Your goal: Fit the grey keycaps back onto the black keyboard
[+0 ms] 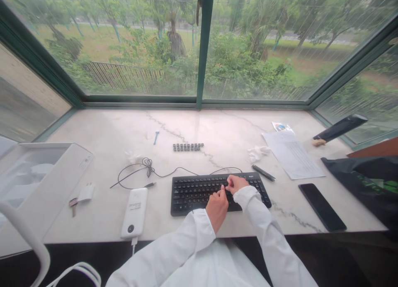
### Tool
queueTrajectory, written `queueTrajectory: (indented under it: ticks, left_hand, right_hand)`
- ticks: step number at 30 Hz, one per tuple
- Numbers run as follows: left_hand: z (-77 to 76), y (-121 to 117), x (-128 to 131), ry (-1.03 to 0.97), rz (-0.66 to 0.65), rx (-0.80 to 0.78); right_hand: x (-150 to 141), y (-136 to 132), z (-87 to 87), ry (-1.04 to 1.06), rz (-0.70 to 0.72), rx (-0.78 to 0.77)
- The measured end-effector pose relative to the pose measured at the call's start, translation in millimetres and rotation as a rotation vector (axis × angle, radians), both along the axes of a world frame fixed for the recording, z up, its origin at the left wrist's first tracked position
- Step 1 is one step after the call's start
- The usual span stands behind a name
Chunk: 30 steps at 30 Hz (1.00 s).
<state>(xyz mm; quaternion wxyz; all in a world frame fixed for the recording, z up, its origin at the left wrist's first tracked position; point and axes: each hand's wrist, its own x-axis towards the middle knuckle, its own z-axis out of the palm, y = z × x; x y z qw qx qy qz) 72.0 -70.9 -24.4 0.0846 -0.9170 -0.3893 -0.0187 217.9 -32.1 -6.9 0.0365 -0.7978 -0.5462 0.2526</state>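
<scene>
A black keyboard (195, 195) lies on the marble ledge in front of me, its cable running off the back. My left hand (217, 207) is over its middle, fingers curled with the index fingertip at the keys. Close beside it, my right hand (237, 184) is closed in a pinch above the right part of the keys. The fingertips of both hands nearly meet; anything between them is too small to make out. Behind the keyboard, several loose black keycaps (187, 147) stand in two rows. A small blue tool (156, 137) lies to their left.
Left of the keyboard are a coiled cable (148, 166), a white power bank (134, 212), a white charger plug (86, 193), a key (73, 204) and a white box (66, 166). On the right lie a pen (263, 173), papers (294, 154), a phone (322, 207) and a black bag (370, 187).
</scene>
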Motion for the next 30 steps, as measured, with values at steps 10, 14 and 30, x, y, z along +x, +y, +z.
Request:
queueTrajectory:
  ticks: [10, 14, 30]
  left_hand:
    - [5.1, 12, -7, -0.091, -0.011, -0.132]
    - [12.7, 12, -21, -0.12, 0.016, -0.203]
    - [56.5, 83, -61, -0.288, 0.315, -0.242]
  right_hand:
    - [-5, -2, 6.3, -0.024, 0.02, 0.063]
    - [-7, -15, 6.5, -0.026, -0.011, 0.185]
    - [-1, -90, -11.7, 0.066, -0.287, 0.518]
